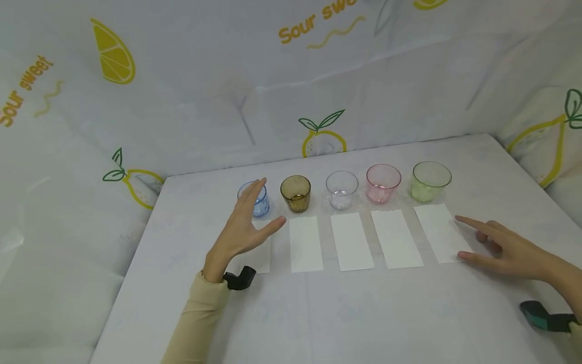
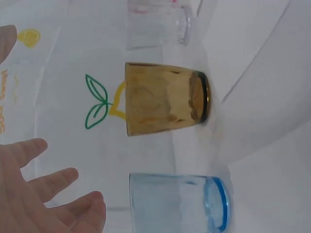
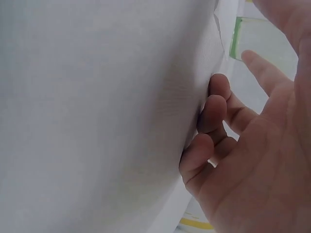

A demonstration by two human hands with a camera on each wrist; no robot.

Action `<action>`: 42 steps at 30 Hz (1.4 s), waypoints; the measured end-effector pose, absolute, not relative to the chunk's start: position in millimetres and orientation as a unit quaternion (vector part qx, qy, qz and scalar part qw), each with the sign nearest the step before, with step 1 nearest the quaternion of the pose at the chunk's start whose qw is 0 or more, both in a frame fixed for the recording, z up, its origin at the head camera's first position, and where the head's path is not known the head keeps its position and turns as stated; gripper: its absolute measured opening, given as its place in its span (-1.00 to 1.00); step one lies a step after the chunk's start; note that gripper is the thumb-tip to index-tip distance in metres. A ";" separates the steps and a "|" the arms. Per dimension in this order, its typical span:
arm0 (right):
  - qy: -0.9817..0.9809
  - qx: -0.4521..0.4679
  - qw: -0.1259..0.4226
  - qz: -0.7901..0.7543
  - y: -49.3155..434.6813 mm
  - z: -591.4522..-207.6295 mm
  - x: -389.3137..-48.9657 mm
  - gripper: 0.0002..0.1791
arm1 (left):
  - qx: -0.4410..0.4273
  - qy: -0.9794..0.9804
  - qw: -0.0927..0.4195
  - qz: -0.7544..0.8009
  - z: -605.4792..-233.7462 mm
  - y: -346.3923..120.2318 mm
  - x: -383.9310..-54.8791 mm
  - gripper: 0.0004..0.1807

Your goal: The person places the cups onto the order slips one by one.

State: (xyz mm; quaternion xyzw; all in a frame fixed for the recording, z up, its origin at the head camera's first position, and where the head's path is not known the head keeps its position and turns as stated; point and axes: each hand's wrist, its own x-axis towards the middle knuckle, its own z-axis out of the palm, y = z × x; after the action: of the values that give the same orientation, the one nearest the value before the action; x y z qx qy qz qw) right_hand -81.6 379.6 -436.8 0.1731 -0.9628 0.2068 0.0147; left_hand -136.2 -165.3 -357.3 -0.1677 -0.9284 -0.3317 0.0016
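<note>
My left hand is raised with thumb and fingers spread, holding nothing. In the head view it overlaps the blue glass and the leftmost white paper. The brown glass stands beside the blue one. Farther right in the row are a clear glass, a pink glass and a green glass. My right hand is beside the rightmost white paper, forefinger pointing out, thumb extended and other fingers bent. In the right wrist view, those bent fingertips are right at the white surface.
Three more white papers, including the middle one, lie in the row before the glasses. A white cloth covers the table. Behind rises a white curtain with lemon prints and lettering. Dark bands sit on both wrists.
</note>
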 end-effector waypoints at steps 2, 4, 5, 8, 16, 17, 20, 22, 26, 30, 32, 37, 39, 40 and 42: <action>-0.962 0.178 0.011 0.208 380.5 -437.4 -82.1 0.08 | -0.178 -0.923 0.002 -0.343 -356.9 -155.8 -141.8 0.03; -0.961 0.182 0.010 0.209 381.1 -437.8 -82.4 0.10 | -0.187 -0.917 0.002 -0.351 -356.8 -145.5 -147.1 0.03; -0.961 0.184 0.007 0.207 381.3 -437.8 -82.7 0.11 | -0.192 -0.915 0.002 -0.354 -356.7 -140.1 -149.4 0.02; -0.963 0.177 0.000 0.205 380.0 -437.5 -83.8 0.05 | -0.203 -0.908 -0.002 -0.366 -356.6 -124.5 -154.5 0.02; -0.963 0.183 -0.029 0.198 380.1 -433.1 -88.9 0.01 | -0.226 -0.894 -0.014 -0.386 -353.8 -83.9 -164.5 0.02; -0.962 0.184 -0.031 0.199 380.6 -432.6 -89.4 0.02 | -0.230 -0.893 -0.013 -0.387 -353.2 -78.3 -166.3 0.02; -0.961 0.186 -0.043 0.199 381.7 -431.0 -90.9 0.04 | -0.243 -0.887 -0.012 -0.392 -351.6 -60.6 -172.2 0.02; -0.961 0.186 -0.050 0.201 381.8 -430.4 -91.5 0.03 | -0.255 -0.882 -0.011 -0.396 -350.5 -48.1 -176.3 0.03; -0.959 0.186 -0.058 0.207 381.5 -429.8 -91.0 0.01 | -0.270 -0.878 -0.024 -0.395 -347.8 -21.5 -182.4 0.03; -0.960 0.180 -0.064 0.204 381.3 -429.8 -90.6 -0.01 | -0.278 -0.882 -0.047 -0.377 -343.6 5.7 -187.8 0.04; -0.961 0.175 -0.071 0.201 381.4 -429.4 -90.6 -0.01 | -0.282 -0.886 -0.053 -0.365 -341.8 18.8 -191.0 0.04; -0.960 0.171 -0.082 0.204 381.8 -427.5 -90.6 0.01 | -0.298 -0.891 -0.061 -0.336 -341.1 47.8 -199.5 0.06; -0.960 0.172 -0.086 0.203 381.6 -426.9 -91.3 0.00 | -0.306 -0.893 -0.061 -0.326 -341.3 57.5 -202.4 0.07; -0.960 0.171 -0.090 0.202 381.3 -426.4 -91.9 0.00 | -0.308 -0.893 -0.060 -0.321 -341.5 62.0 -203.7 0.07; -0.960 0.169 -0.095 0.201 380.2 -425.7 -93.3 -0.01 | -0.311 -0.896 -0.061 -0.312 -341.6 69.9 -205.6 0.06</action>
State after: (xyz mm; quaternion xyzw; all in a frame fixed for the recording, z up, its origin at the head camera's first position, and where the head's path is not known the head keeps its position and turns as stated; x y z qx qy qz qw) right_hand -93.3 380.2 -425.7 0.1694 -0.9600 0.2014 -0.0952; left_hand -205.6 69.9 -341.6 -0.3106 -0.8956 -0.3125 -0.0608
